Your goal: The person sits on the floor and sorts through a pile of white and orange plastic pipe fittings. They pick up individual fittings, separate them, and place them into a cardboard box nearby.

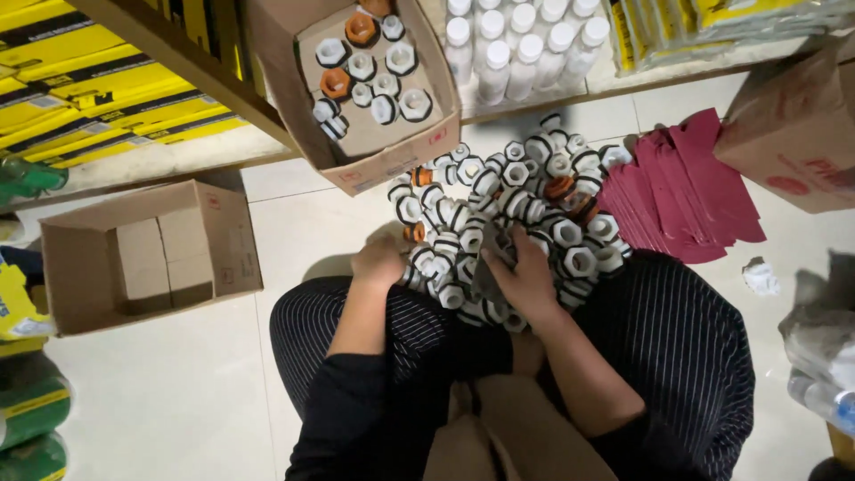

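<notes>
A heap of white hexagonal plastic fittings with black bands (pixel 517 205), a few of them orange, lies on the tiled floor in front of my knees. My left hand (pixel 378 261) rests at the heap's near left edge, fingers curled into the fittings. My right hand (pixel 525 278) lies on the heap's near middle, fingers spread among the pieces. Whether either hand holds a fitting is hidden. Beyond the heap a cardboard box (pixel 392 165) holds more white and orange fittings on a cardboard layer.
An open empty cardboard box (pixel 142 258) stands at the left. A stack of dark red flat sheets (pixel 681 191) lies at the right beside a brown box (pixel 793 134). White bottles (pixel 517 49) and yellow packs (pixel 98 98) fill low shelves. Crumpled paper (pixel 761 276) lies on the floor.
</notes>
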